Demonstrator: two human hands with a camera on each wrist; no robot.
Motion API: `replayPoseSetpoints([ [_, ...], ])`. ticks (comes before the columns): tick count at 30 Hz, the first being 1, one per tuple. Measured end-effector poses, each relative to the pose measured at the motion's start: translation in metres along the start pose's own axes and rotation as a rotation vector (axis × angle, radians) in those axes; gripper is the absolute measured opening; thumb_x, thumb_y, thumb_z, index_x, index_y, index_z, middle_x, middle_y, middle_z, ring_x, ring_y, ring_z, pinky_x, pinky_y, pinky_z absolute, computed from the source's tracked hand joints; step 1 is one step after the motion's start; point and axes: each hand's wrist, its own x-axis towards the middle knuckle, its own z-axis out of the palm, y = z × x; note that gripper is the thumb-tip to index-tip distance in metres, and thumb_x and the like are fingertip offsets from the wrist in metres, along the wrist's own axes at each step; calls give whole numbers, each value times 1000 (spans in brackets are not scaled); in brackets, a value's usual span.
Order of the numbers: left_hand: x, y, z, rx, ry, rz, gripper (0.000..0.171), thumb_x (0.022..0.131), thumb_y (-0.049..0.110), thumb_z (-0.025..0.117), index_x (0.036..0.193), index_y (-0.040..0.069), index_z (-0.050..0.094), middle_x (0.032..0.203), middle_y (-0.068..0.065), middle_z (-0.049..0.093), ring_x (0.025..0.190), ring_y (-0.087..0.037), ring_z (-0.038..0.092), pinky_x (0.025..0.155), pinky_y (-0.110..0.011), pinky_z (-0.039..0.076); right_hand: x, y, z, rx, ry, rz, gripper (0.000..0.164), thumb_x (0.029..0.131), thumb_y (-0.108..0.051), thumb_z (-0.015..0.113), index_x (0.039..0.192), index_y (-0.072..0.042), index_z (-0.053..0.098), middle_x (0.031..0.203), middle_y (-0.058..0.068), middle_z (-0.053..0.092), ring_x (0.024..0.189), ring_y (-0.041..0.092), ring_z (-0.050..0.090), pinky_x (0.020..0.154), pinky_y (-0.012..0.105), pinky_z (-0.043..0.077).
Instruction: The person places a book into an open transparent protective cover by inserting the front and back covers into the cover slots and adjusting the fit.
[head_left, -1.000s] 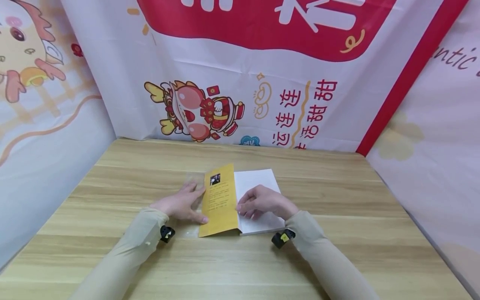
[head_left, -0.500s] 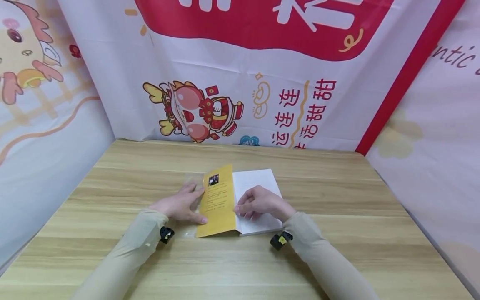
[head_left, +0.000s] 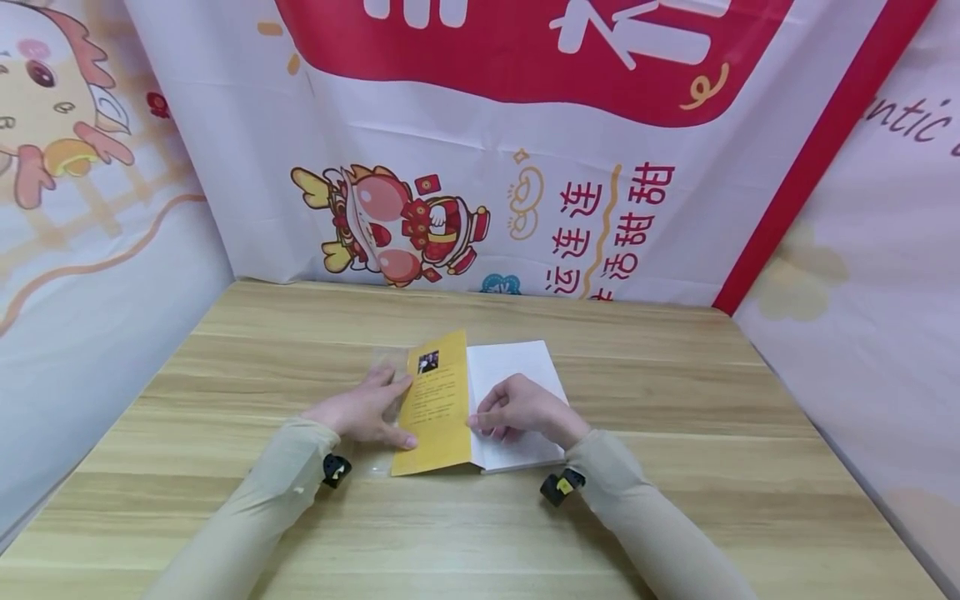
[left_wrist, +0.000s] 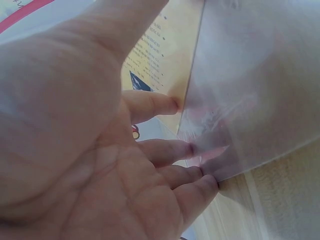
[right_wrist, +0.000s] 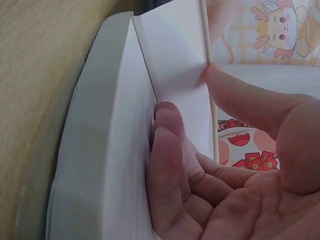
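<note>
A book (head_left: 525, 358) with white pages lies on the table, its yellow cover flap (head_left: 442, 433) turned out to the left, showing a small photo and lines of print. Clear plastic film (left_wrist: 250, 100) runs along the flap's left edge. My left hand (head_left: 363, 408) rests over the film with fingers spread, thumb and fingertips touching the flap's left side. My right hand (head_left: 525, 408) pinches the flap's right edge. In the right wrist view, the thumb (right_wrist: 240, 92) is on one side of the raised cover flap; curled fingers (right_wrist: 167, 155) lie between it and the page block.
The wood-grain table (head_left: 480, 542) extends around the book on all sides. A printed cloth (head_left: 465, 125) hangs behind its far edge, with more printed cloth at the left and right. Black wrist bands (head_left: 336, 470) sit over the sleeves.
The yellow flap and my right hand have shifted very slightly left since one second ago. My left hand stays where it was.
</note>
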Motion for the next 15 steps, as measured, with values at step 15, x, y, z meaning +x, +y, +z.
replayPoseSetpoints([
  [15, -3, 4, -2, -9, 6, 3, 109, 72, 59, 72, 151, 5, 20, 154, -23, 1, 141, -39, 0, 108, -56, 9, 0, -1, 6, -17, 60, 36, 28, 76, -30, 79, 86, -7, 66, 75, 7, 65, 63, 16, 58, 58, 29, 51],
])
